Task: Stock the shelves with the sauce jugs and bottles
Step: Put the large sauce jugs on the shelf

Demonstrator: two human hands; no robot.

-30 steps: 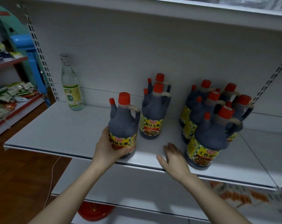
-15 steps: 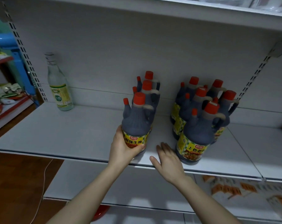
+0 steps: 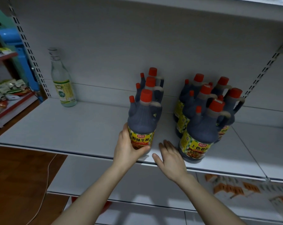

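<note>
Front jug [image 3: 143, 120]: standing upright close to the front lip of the shelf [image 3: 72, 127], heading a single file with two more jugs [image 3: 151, 83] lining up behind it toward the back wall [image 3: 137, 38].
Left hand [image 3: 129, 148]: wrapping thumb and fingers round the front jug's labelled lower body, gripping it from the left.
Right hand [image 3: 170, 157]: lying palm down with fingers straight, holding nothing, sitting over the shelf lip in the narrow gap between the front jug and the right cluster.
Right cluster [image 3: 201, 127]: crowding tightly, reaching from the back wall almost to the lip, its foremost jug standing just beside the right hand's fingers.
Clear bottle [image 3: 62, 85]: standing at the back left, well apart from the jugs.
Open room: broad stretch of white shelf surface lying between clear bottle and file, another running right of the cluster.
Slotted upright [image 3: 28, 51]: bounding the shelf's left end.
</note>
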